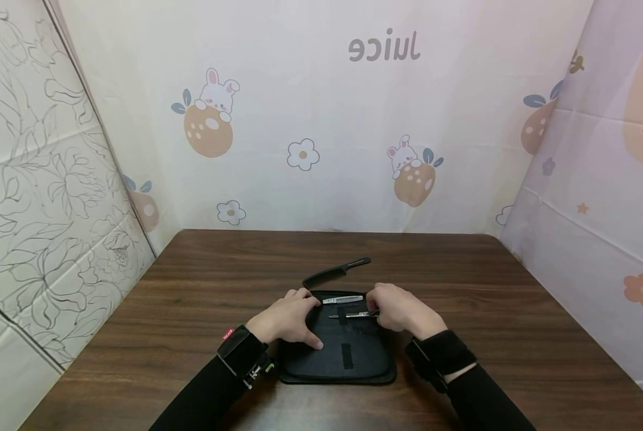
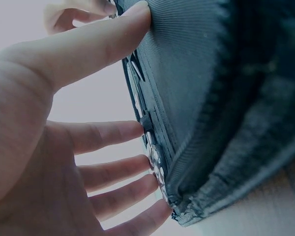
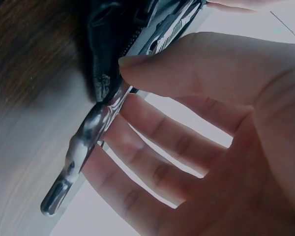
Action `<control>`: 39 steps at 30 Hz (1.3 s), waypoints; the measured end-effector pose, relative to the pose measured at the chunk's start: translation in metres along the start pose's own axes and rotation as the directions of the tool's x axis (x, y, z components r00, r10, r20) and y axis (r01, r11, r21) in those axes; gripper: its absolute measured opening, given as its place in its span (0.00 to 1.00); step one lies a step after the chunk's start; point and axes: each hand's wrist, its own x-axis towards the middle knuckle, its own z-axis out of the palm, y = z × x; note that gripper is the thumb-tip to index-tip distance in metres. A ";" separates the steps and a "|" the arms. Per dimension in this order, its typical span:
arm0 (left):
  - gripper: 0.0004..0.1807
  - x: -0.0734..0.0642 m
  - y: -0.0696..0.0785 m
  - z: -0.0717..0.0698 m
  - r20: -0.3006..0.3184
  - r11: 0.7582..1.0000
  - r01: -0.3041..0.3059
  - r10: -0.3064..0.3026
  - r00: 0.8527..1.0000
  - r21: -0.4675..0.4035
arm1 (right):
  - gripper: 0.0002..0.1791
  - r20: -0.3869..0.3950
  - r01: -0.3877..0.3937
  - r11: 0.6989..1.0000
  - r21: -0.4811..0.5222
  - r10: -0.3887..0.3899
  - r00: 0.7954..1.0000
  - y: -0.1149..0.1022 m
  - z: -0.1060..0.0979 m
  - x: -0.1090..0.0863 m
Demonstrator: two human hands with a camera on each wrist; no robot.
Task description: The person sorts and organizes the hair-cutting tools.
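Observation:
A black zippered case [image 1: 321, 362] lies on the table, with dark strips across its face. My left hand [image 1: 289, 318] rests on its left side, thumb on the face and fingers extended along the far-left edge. In the left wrist view, the thumb [image 2: 123, 34] presses ribbed black fabric. My right hand [image 1: 399, 308] pinches the handle end of metal scissors [image 1: 354, 315], whose blades point left under a strap. The shiny handle [image 3: 83, 142] juts past the case edge in the right wrist view. Above them lies a silvery toothed blade [image 1: 343, 300], probably thinning scissors.
A black handled comb [image 1: 334, 273] lies on the brown wooden table [image 1: 219, 263] just beyond the case. Printed curtains [image 1: 305, 90] stand behind the table and along both sides.

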 end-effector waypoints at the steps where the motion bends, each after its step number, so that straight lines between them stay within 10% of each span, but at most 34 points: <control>1: 0.45 0.000 0.000 0.000 0.000 1.000 0.001 -0.001 1.000 0.000 | 0.12 -0.005 0.002 1.000 -0.005 -0.002 1.000 0.000 0.000 0.000; 39: 0.44 -0.001 0.000 -0.002 -0.001 1.000 -0.006 0.006 1.000 -0.017 | 0.13 -0.096 0.080 0.996 -0.025 -0.082 0.992 -0.012 0.019 0.009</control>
